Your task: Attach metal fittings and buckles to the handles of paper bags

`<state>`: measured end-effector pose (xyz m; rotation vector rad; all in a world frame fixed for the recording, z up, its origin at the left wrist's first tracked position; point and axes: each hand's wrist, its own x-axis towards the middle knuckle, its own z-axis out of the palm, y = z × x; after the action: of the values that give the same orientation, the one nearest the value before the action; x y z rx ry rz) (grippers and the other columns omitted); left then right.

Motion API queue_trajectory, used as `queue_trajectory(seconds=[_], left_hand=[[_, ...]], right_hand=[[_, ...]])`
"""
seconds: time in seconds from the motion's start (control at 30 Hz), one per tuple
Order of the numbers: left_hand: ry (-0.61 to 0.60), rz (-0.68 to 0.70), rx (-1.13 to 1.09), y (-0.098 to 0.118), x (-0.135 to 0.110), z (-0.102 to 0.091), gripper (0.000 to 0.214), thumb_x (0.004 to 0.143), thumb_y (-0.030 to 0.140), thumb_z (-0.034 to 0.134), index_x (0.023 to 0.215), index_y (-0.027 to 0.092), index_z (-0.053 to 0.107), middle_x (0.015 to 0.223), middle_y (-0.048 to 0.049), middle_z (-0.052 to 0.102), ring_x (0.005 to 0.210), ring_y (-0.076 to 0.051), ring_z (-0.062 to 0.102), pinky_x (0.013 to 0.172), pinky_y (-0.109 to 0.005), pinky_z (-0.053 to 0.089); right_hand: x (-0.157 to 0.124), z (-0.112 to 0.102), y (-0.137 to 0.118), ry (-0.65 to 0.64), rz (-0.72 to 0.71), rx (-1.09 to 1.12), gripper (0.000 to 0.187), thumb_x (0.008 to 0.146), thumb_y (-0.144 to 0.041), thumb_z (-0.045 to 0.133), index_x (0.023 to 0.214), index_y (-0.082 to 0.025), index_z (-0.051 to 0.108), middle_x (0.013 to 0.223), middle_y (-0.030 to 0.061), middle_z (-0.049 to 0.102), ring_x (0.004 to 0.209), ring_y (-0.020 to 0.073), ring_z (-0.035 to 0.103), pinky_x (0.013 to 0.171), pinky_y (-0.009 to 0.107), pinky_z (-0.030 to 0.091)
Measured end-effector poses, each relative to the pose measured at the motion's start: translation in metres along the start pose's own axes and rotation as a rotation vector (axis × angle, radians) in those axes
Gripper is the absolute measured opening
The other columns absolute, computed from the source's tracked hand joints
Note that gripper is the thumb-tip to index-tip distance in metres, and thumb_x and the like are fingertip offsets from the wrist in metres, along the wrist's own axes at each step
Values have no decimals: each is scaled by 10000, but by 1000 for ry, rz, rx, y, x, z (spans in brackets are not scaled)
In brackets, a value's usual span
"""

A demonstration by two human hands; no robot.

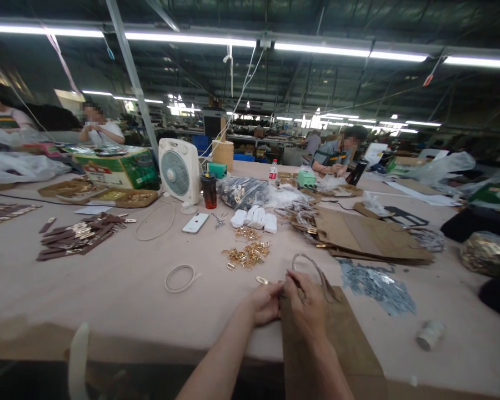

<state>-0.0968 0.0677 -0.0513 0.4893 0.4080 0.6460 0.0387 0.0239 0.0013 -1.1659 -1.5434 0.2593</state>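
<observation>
A flat brown bag [337, 344] lies over the table's front edge, its curved handle [312, 264] wrapped in clear plastic. My left hand [266, 304] is closed at the bag's upper left corner, the thumb and fingers meeting at its edge. Right beside it, my right hand [306, 305] rests over the top of the bag with thumb and forefinger pinched together; whatever is between them is too small to make out. Just past the left fingertips is a gold metal clasp piece [261, 280]. Beyond the hands lies a pile of small gold fittings [249, 254].
Stacked brown bags [366, 236] and scattered grey pieces [377, 286] lie to the right, near a white roll [430, 335]. On the left are a tape coil [180, 278] and brown straps [81, 236]. A phone [195, 223], fan [179, 169] and cup [209, 191] stand farther back. Co-workers sit across the tables.
</observation>
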Motion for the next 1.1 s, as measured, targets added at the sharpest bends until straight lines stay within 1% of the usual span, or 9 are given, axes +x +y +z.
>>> queue_trajectory(seconds=[0.1,0.23,0.3,0.43,0.63,0.73,0.83,0.97,1.1], left_hand=[[-16,-35,-12,2,2,2,329,950,350,591,1118,88,699,958,-172,778,850,-266,745,818,-370,550],[-43,-11,-66,4,4,4,372,919,306,546,1146,52,696,997,-206,774,997,-315,739,955,-426,519],[-57,0,-96,4,4,5,392,902,292,535,1165,49,692,1032,-215,771,1043,-328,730,999,-445,501],[-46,2,-119,5,4,7,398,875,258,534,1173,49,694,1071,-219,769,1080,-337,723,1036,-458,482],[-48,31,-139,2,5,8,397,867,248,537,1171,53,699,1088,-219,770,1091,-340,722,1048,-459,479],[-39,27,-128,1,6,5,397,849,233,543,1165,48,697,1075,-219,772,1075,-335,726,1041,-457,484],[-38,7,-107,2,7,4,384,832,224,548,1141,53,700,1055,-214,776,1048,-329,734,1020,-454,496],[-34,16,-75,5,5,9,323,836,211,570,1085,61,709,1025,-197,780,1024,-311,739,1007,-424,503],[-3,40,-63,9,3,15,286,866,185,563,1084,70,709,1000,-175,783,1014,-291,740,1000,-411,507]], right_hand=[[30,36,6,-156,70,66,282,989,-327,562,1191,-228,732,1203,94,729,1117,241,672,1000,391,538],[55,73,32,-313,246,-7,303,926,-281,593,1177,-216,751,1189,81,749,1079,233,702,1010,367,533],[62,84,45,-335,292,-60,298,916,-279,601,1156,-208,762,1158,82,762,1043,233,716,989,355,535],[72,93,57,-364,293,-117,222,893,-287,636,1021,-214,801,1036,78,788,955,239,731,921,333,531],[77,99,62,-390,276,-140,118,832,-282,691,811,-227,794,900,76,764,881,238,703,871,327,510],[77,100,63,-356,265,-106,132,836,-296,670,797,-209,762,949,103,741,915,249,686,888,345,511],[76,96,60,-310,260,-40,206,905,-354,585,880,-198,716,952,99,734,897,234,689,861,340,538],[64,77,45,-205,293,225,306,991,-450,479,1032,-188,631,895,73,734,807,193,699,782,315,582],[42,41,27,27,345,495,312,952,-452,606,1131,-198,584,885,39,700,788,172,688,758,303,589]])
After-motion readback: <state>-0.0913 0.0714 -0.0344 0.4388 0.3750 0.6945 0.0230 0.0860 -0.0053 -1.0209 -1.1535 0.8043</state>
